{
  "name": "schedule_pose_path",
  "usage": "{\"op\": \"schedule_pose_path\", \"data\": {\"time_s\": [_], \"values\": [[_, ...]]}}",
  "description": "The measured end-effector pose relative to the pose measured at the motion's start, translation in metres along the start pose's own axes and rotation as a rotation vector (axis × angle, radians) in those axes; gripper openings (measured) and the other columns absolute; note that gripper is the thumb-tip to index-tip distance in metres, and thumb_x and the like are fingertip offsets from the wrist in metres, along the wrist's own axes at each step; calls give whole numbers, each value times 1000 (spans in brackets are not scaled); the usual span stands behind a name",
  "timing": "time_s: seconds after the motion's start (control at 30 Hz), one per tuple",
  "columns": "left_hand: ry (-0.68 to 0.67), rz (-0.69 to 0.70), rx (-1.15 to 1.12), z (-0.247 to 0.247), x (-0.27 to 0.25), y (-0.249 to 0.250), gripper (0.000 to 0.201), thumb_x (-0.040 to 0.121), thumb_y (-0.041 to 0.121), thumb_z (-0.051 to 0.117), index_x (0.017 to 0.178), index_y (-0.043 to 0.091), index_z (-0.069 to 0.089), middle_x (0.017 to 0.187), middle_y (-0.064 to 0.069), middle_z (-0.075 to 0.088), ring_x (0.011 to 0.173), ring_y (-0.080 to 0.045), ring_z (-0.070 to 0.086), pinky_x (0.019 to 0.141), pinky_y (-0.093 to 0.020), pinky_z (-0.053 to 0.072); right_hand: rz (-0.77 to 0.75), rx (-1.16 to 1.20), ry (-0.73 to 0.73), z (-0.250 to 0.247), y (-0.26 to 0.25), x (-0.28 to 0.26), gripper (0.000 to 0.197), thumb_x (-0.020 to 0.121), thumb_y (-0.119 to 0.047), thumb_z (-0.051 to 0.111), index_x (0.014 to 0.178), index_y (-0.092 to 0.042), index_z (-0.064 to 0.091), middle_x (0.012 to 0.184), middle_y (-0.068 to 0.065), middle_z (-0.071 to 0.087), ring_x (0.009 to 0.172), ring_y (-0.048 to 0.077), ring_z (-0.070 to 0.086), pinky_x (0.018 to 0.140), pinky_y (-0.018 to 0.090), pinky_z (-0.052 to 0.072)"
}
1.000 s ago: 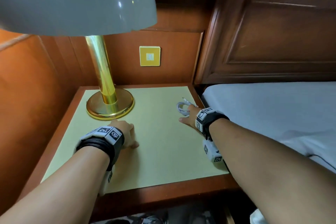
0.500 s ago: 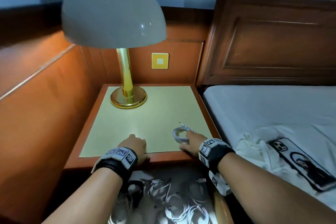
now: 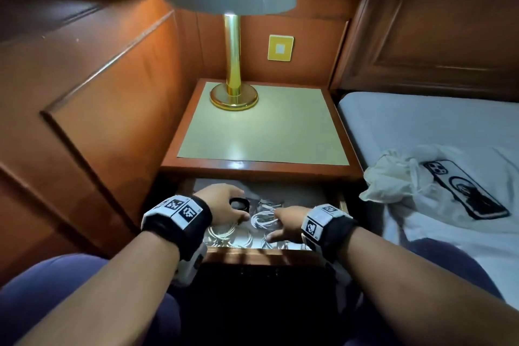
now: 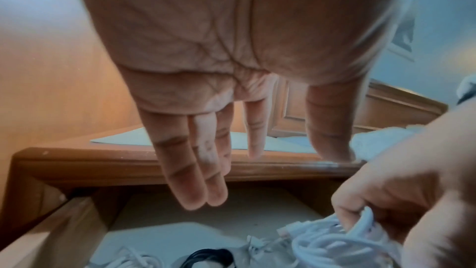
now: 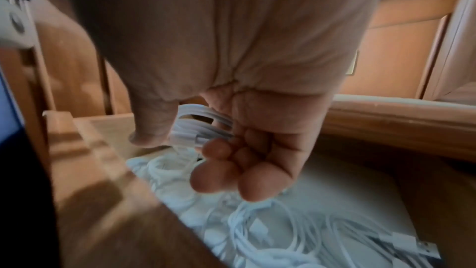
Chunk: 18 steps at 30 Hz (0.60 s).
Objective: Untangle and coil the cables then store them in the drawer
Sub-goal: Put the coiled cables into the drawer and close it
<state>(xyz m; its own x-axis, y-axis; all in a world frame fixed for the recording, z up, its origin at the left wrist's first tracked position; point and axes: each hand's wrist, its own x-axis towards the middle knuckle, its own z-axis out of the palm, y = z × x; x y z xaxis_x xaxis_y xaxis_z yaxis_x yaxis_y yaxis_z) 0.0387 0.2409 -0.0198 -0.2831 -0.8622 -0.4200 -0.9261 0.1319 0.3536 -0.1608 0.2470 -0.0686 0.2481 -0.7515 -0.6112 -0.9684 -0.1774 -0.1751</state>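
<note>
The open wooden drawer [image 3: 264,253] projects from under the wooden nightstand with a pale yellow top [image 3: 261,132]. Both hands are over it.

Right hand [image 3: 286,223]: clenched around a coiled white cable bundle [image 3: 262,219], at 3 o'clock in the drawer. The right wrist view shows the thumb and curled fingers [image 5: 219,168] pinching this bundle [image 5: 198,127]; the head view hides that grasp.

Left hand [image 3: 222,202]: released, at 10 o'clock in the drawer. The left wrist view shows its fingers [image 4: 190,162] straight and holding nothing.

More coiled white cables [image 5: 257,231] lie on the drawer floor. A coiled black cable [image 3: 239,203] lies just beside the left hand.

Only the head view shows the brass lamp with a grey dome shade [image 3: 233,64] at 11 o'clock on the nightstand, and a phone in a printed case [image 3: 466,189] on the white bed [image 3: 421,126].
</note>
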Motion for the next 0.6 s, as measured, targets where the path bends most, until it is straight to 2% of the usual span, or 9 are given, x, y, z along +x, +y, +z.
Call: {"op": "schedule_pose_path", "data": {"time_s": [0.1, 0.2, 0.43, 0.6], "values": [[-27, -11, 59, 6, -1, 0, 73, 85, 50, 74, 148, 25, 46, 149, 4, 51, 135, -18, 49, 111, -31, 40, 13, -22, -31, 12, -4, 5, 57, 89, -52, 67, 125, -9, 58, 124, 12, 66, 113, 31, 62, 84, 30, 45], [-108, -29, 137, 10, 0, -1, 74, 87, 51, 72, 150, 27, 43, 148, 3, 52, 134, -20, 51, 109, -30, 42, 2, -30, -5, 13, -8, 12, 53, 85, -50, 72, 116, -8, 62, 115, 13, 69, 109, 33, 65, 86, 34, 51], [-84, -10, 117, 16, 17, 2, 70, 89, 46, 72, 148, 18, 46, 149, 2, 52, 135, -19, 50, 108, -26, 39, -1, -37, 45, 4, -19, 30, 60, 88, -48, 70, 129, -7, 52, 130, 15, 61, 120, 34, 57, 92, 35, 46], [-90, -21, 115, 18, 26, -4, 69, 87, 45, 73, 147, 21, 48, 146, 3, 55, 132, -19, 52, 108, -29, 41, -14, -25, 43, 7, -20, 38, 68, 83, -49, 75, 132, -10, 48, 132, 13, 60, 119, 33, 58, 94, 37, 47]]}}
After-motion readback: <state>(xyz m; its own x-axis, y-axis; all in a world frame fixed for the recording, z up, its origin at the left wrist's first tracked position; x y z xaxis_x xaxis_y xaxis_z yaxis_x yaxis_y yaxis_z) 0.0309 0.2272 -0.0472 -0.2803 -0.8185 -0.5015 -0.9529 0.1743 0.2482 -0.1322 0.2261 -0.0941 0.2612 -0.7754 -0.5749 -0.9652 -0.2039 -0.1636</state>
